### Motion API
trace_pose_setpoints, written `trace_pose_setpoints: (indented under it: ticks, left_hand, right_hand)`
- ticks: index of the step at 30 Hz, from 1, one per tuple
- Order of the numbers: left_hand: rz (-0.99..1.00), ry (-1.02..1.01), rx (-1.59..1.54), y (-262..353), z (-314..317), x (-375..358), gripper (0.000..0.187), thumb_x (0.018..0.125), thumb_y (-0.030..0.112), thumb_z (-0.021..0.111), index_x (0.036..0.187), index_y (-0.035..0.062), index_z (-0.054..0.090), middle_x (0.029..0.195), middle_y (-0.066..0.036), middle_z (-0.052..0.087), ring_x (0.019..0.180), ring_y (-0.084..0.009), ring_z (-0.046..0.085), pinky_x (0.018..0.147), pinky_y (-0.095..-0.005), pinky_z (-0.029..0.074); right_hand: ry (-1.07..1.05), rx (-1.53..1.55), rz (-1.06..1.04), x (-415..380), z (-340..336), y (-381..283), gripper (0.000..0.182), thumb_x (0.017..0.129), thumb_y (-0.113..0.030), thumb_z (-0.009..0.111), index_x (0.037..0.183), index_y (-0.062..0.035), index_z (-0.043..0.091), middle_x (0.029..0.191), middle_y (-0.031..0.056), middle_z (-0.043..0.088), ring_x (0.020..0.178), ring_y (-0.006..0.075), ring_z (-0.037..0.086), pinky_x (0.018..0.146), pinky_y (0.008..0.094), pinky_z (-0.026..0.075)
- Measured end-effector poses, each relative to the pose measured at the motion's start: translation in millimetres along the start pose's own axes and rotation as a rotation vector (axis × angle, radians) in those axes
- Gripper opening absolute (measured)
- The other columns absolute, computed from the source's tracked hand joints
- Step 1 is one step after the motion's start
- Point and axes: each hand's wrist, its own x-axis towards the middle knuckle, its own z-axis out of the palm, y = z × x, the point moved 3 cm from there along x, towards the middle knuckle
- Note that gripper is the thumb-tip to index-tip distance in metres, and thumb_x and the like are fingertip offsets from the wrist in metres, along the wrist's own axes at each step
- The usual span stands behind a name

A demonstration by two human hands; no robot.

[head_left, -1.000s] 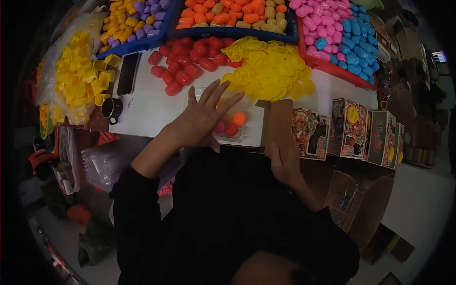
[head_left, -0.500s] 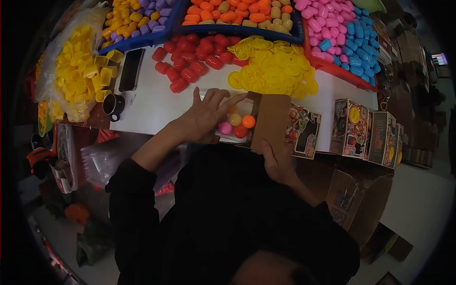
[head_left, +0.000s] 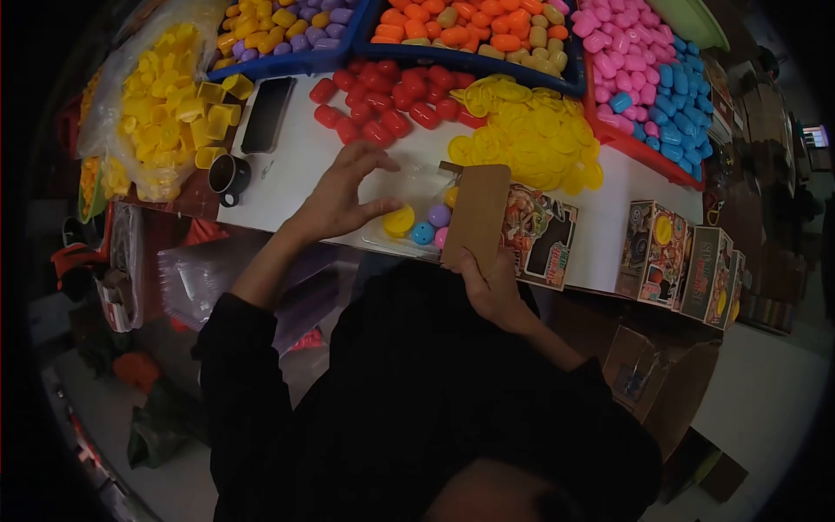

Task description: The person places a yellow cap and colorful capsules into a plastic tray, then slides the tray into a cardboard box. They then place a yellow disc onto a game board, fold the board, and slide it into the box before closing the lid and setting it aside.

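Two hands are engaged: the clear tray point(head_left: 409, 204) of capsules, long axis toward 3 o'clock, is grasped by the left hand point(head_left: 335, 202) fingers; the cardboard box point(head_left: 477, 217), at 3 o'clock, is gripped by the right hand point(head_left: 489, 283).
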Motion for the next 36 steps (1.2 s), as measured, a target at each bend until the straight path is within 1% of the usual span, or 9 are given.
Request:
trace_pose_setpoints:
  ticks: [2,5,12,17,21,24,26,29,36]
  left_hand:
    - [-0.206,-0.165,0.036,-13.9,-1.0,-7.7,0.041,0.072,0.026,0.073,0.106,0.0056,0.062,0.111,-0.012,0.05,0.107,-0.0271,0.049,0.094,-0.0344,0.039]
    - [-0.417,-0.372,-0.228,-25.8,7.8,-10.3,0.025,0.072,0.019,0.072,0.091,0.0041,0.067,0.11,-0.008,0.05,0.107,-0.0204,0.048,0.094,-0.0334,0.039]
    - [-0.451,-0.425,-0.667,-31.0,17.2,5.5,0.022,0.071,0.017,0.067,0.09,0.0051,0.068,0.103,-0.007,0.052,0.105,-0.022,0.049,0.096,-0.0325,0.034]
    - [-0.38,-0.12,0.096,-4.3,2.3,0.9,0.033,0.074,0.035,0.071,0.085,0.005,0.066,0.105,-0.01,0.053,0.11,-0.0273,0.045,0.09,-0.033,0.038]
    - [-0.347,-0.18,0.45,16.4,5.3,-13.5,0.041,0.073,0.043,0.071,0.088,0.0053,0.066,0.11,-0.012,0.052,0.111,-0.0299,0.045,0.09,-0.0335,0.039]
    - [-0.308,-0.259,0.267,-1.0,19.4,-19.4,0.035,0.077,0.037,0.069,0.091,0.0048,0.065,0.113,-0.012,0.05,0.11,-0.0289,0.046,0.092,-0.034,0.038]
    - [-0.447,-0.343,-0.303,-21.3,22.9,-17.4,0.026,0.081,0.027,0.066,0.092,0.0033,0.063,0.112,-0.008,0.05,0.105,-0.0197,0.048,0.091,-0.031,0.037]
    - [-0.611,-0.391,-0.574,-34.6,21.4,-15.5,0.019,0.085,0.019,0.06,0.094,0.002,0.063,0.111,-0.004,0.05,0.105,-0.0137,0.047,0.092,-0.028,0.036]
    - [-0.562,-0.523,-0.843,-31.5,65.0,-10.1,0.018,0.088,0.011,0.055,0.097,-0.0022,0.063,0.101,-0.004,0.058,0.095,-0.0109,0.052,0.088,-0.0239,0.039]
  right_hand:
    - [-0.007,0.001,0.014,0.4,-0.3,-2.7,0.014,0.087,-0.009,0.047,0.084,0.0008,0.056,0.07,0.0096,0.059,0.062,0.021,0.058,0.059,0.0317,0.046]
    - [-0.018,-0.001,0.047,0.7,-0.1,-3.9,0.014,0.087,-0.009,0.047,0.085,0.0013,0.056,0.071,0.0098,0.059,0.063,0.021,0.058,0.06,0.0312,0.047]
    - [-0.014,-0.028,0.047,-1.5,-0.7,-1.2,0.014,0.086,-0.008,0.046,0.087,0.0016,0.056,0.072,0.0108,0.06,0.065,0.0218,0.06,0.06,0.0322,0.047]
    - [0.018,0.02,0.05,-1.1,1.4,2.3,0.014,0.086,-0.009,0.047,0.085,0.0011,0.056,0.072,0.0108,0.06,0.064,0.022,0.059,0.059,0.0321,0.047]
    - [-0.009,-0.029,0.034,1.7,-1.0,-6.4,0.015,0.086,-0.009,0.047,0.083,0.0013,0.057,0.07,0.0107,0.059,0.063,0.0217,0.059,0.059,0.0319,0.046]
    - [-0.018,-0.044,0.017,1.8,-1.7,-4.5,0.015,0.086,-0.009,0.047,0.082,0.0012,0.057,0.07,0.0106,0.059,0.063,0.0215,0.059,0.058,0.032,0.047]
    - [-0.008,-0.031,0.018,0.5,-0.7,-2.9,0.015,0.086,-0.009,0.047,0.082,0.0011,0.057,0.07,0.0106,0.059,0.063,0.0213,0.059,0.058,0.0319,0.046]
    - [0.009,-0.038,0.014,0.3,-1.2,-7.7,0.016,0.087,-0.01,0.047,0.081,0.0008,0.057,0.07,0.0103,0.06,0.062,0.0209,0.059,0.058,0.0318,0.046]
    - [-0.03,0.059,0.059,-0.7,4.0,0.2,0.016,0.087,-0.011,0.046,0.082,0.0002,0.056,0.067,0.0089,0.058,0.061,0.0213,0.059,0.058,0.0317,0.046]
